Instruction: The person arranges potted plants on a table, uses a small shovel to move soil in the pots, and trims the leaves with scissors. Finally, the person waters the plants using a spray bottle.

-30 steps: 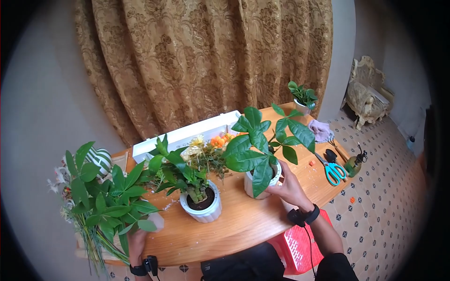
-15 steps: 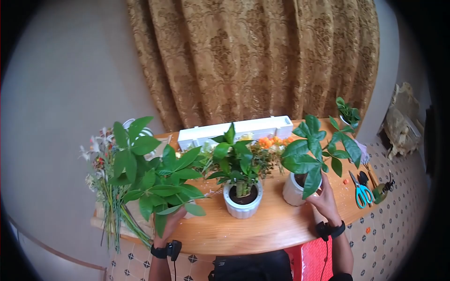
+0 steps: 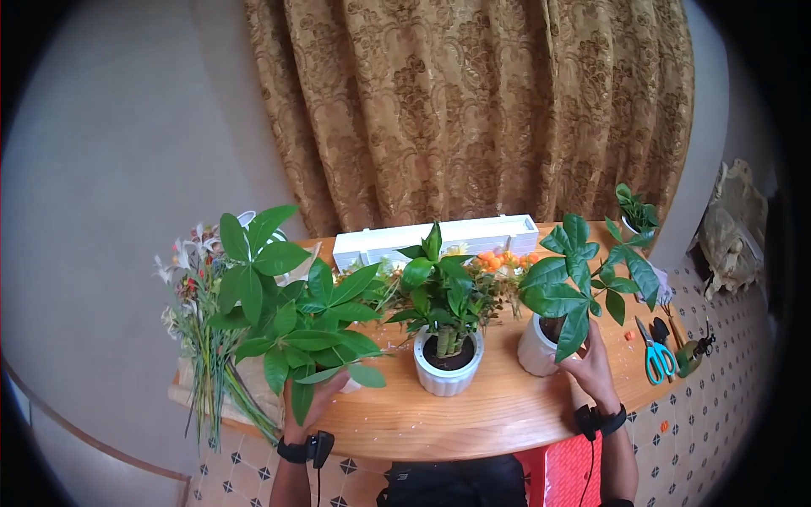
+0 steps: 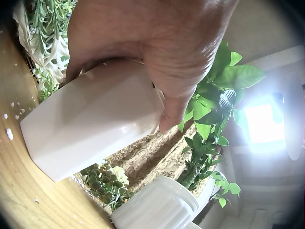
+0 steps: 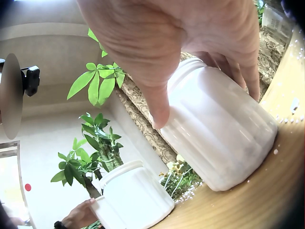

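My left hand [image 3: 319, 400] grips a white angular pot [image 4: 90, 119] holding a broad-leaved green plant [image 3: 291, 329]; in the head view leaves largely hide this pot. On the right, a white ribbed pot [image 3: 535, 348] carries another plant with large glossy leaves [image 3: 574, 287]. My right hand [image 3: 593, 370] grips that pot from its right side, thumb toward the front. Between the two hands stands a third white ribbed pot [image 3: 449, 378] with a bushy plant on thick, bundled green stems [image 3: 449, 341]. Neither hand touches this middle pot.
Behind the pots lie a white planter box [image 3: 435, 239] and orange flowers [image 3: 500, 261]. Loose flower stems [image 3: 211, 372] hang over the table's left end. Turquoise-handled scissors [image 3: 657, 359] and a green spray bottle [image 3: 690, 358] are at right. A small potted plant [image 3: 637, 213] stands far right.
The head view has swung left, so the table and pots appear farther right in the picture. Both hands have kept their grip on the outer pots.
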`<state>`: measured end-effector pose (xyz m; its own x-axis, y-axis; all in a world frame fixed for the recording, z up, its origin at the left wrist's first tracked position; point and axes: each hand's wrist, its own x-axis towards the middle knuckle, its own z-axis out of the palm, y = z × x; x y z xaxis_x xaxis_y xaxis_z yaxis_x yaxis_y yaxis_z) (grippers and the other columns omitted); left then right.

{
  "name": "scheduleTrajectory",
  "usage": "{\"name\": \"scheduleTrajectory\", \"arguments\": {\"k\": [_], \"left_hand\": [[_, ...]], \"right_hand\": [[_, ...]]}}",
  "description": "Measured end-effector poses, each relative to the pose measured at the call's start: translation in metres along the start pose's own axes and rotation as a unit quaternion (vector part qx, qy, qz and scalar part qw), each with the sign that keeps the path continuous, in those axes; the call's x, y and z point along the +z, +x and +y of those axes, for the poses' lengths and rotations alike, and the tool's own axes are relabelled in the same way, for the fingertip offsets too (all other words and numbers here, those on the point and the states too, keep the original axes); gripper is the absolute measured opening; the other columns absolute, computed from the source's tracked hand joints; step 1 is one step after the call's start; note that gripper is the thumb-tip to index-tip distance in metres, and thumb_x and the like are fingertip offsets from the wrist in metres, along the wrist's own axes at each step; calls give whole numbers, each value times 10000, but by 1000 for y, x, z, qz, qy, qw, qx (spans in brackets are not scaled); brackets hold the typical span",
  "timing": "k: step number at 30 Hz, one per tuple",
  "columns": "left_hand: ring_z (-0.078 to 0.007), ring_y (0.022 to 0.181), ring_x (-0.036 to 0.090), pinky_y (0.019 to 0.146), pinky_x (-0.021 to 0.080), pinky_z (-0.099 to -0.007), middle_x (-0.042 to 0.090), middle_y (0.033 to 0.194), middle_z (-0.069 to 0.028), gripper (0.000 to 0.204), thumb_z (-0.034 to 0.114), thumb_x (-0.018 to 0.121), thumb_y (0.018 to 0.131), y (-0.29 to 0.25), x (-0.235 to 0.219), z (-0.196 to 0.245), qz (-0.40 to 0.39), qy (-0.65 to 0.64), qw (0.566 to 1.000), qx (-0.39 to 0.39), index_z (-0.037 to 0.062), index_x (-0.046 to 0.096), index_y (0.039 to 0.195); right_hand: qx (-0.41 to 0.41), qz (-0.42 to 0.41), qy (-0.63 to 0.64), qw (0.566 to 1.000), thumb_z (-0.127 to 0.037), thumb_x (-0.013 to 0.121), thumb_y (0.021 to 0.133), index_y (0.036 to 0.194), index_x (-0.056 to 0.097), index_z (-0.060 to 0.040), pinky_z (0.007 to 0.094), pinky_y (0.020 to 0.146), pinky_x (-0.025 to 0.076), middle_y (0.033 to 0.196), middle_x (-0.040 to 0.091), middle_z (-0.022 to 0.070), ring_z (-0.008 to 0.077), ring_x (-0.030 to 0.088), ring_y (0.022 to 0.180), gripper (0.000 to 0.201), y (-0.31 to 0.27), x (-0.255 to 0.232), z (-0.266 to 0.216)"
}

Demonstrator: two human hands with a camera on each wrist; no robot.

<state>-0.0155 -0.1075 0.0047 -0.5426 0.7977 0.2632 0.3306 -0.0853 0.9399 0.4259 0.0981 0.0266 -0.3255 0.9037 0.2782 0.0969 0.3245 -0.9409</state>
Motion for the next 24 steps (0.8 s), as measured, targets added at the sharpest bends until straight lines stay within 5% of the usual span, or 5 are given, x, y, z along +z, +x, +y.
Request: {"name": "scheduleTrajectory", "arguments": {"k": [4,6,12,19,24], "left_hand": [[-154,883,683,759,553,-300,735,1024,-77,319,101,801,847,-1,-3,0,-20,15,999,23,-20,702,1125],[-203,1063,650,936,530,-355,671,1186,-113,430,28,722,871,-5,-3,12,-56,-34,997,-33,-27,583,1274],[-216,1075,654,932,546,-363,645,1200,-112,602,-6,778,808,-7,13,36,-13,-88,994,-61,-5,501,1342],[-207,1101,630,969,509,-354,641,1204,-110,576,2,786,798,-3,14,45,-20,-75,994,-77,-40,521,1309],[-201,1085,637,952,505,-328,646,1210,-111,552,10,763,822,-1,5,16,-17,-59,998,16,-38,524,1317]], "right_hand": [[7,15,-17,1000,-15,844,708,1489,341,-3,412,1160,390,1406,515,142,242,500,1333,929,-2,0,-3],[1,17,-21,1000,-32,857,715,1491,339,-2,412,1150,405,1405,517,137,235,508,1321,933,-2,-2,2],[-6,15,-42,999,-185,919,721,1484,367,21,394,1132,429,1398,537,162,227,542,1299,965,-2,-4,-1],[-6,8,-50,999,-165,893,756,1439,420,38,392,1133,432,1386,559,166,234,549,1296,856,-3,-4,-19],[-26,-2,-59,998,-168,880,767,1464,383,19,395,1124,445,1403,538,178,250,543,1307,876,-2,-6,-15]]}}
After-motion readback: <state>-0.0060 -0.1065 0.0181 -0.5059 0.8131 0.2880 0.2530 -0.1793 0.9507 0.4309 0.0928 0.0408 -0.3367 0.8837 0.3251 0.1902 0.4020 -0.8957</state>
